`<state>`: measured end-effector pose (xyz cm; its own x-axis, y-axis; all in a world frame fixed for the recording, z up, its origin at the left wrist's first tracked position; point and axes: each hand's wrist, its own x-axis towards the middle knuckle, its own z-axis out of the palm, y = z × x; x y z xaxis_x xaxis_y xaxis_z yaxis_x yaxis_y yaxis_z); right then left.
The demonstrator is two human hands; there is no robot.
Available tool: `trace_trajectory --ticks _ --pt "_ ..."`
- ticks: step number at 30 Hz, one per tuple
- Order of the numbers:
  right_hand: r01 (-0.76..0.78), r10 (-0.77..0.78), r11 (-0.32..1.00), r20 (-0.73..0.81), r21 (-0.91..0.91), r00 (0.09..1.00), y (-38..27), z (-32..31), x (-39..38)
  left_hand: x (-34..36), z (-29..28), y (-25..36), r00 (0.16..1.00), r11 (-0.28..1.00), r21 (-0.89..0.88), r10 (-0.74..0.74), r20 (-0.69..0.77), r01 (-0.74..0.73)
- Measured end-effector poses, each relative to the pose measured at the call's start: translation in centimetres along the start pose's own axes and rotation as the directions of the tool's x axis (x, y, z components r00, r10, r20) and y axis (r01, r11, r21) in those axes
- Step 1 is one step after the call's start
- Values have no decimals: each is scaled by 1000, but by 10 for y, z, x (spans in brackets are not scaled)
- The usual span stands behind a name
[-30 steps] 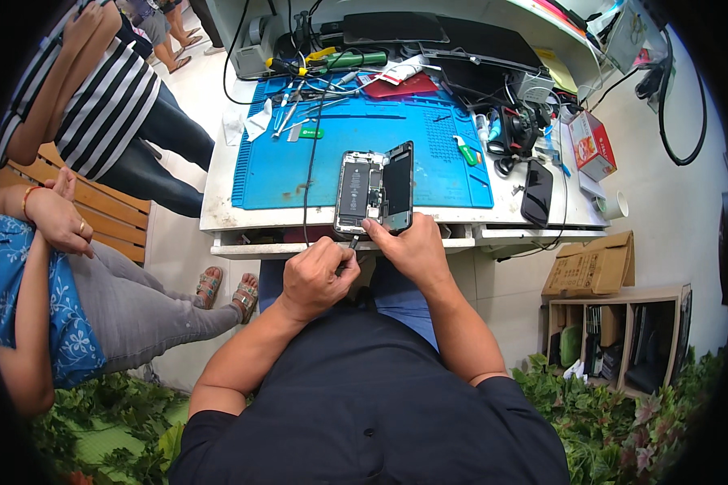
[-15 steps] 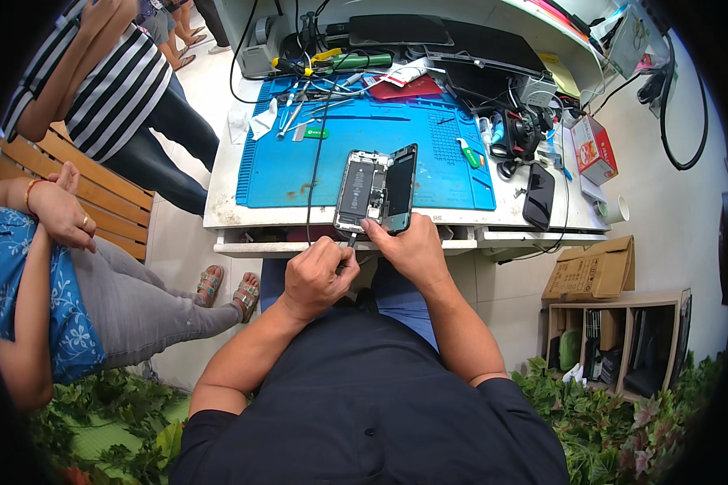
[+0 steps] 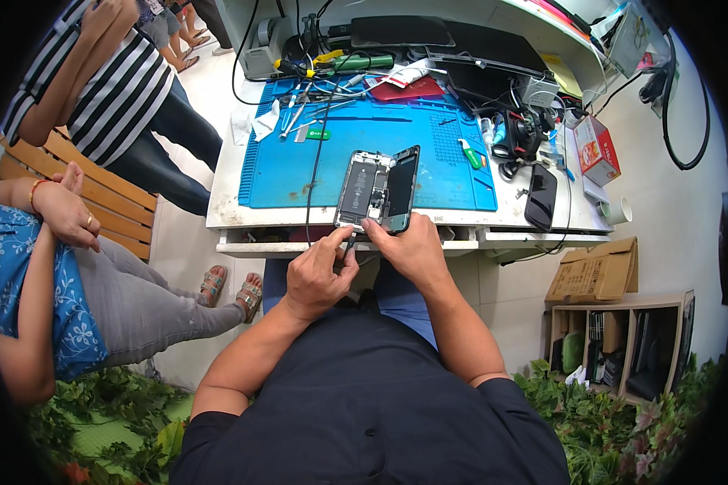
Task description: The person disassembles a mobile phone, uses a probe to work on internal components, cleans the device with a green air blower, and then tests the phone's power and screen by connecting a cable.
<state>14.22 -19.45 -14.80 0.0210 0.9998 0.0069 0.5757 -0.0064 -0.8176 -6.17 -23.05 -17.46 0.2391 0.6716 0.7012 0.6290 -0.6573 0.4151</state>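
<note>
An opened smartphone is held at the mat's front edge, its battery and inner parts bare. Its dark screen is folded up along the right side. My right hand grips the phone's lower right corner, thumb on the bottom edge. Just below that edge, my left hand is closed around a small dark cable plug, which meets the phone's bottom end. Whether the plug is fully inserted cannot be made out. A thin black cable runs down across the mat toward my left hand.
A blue repair mat covers much of the white desk. Tweezers and screwdrivers lie at its far left. A second phone lies at the right beside cables and a red-white box. An open drawer juts out. Two people stand or sit at left.
My left fingers have shifted from a tight fist to a more extended hold, index finger nearer the phone's bottom edge. The phone stays nearly in place.
</note>
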Motion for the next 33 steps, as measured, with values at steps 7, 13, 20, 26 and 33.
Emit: trace_trajectory --ticks 7,13,20,26,33 --pt "13 -13 1000 3 28 1000 5 1 3 -5 2 -3 999 998 -40 -51 16 52" --pt "-23 21 999 39 39 999 -1 -3 4 -5 3 -1 996 993 -77 -85 2 85" --pt "-83 82 997 68 9 994 -2 -5 1 -6 -3 0 997 993 -86 -82 5 82" --pt "-85 85 996 69 -5 994 -7 -8 1 50 -40 -39 995 993 86 -74 -65 80" --pt "65 -71 991 -48 -119 996 -14 -8 -4 77 -45 -36 970 990 -50 -121 210 134"
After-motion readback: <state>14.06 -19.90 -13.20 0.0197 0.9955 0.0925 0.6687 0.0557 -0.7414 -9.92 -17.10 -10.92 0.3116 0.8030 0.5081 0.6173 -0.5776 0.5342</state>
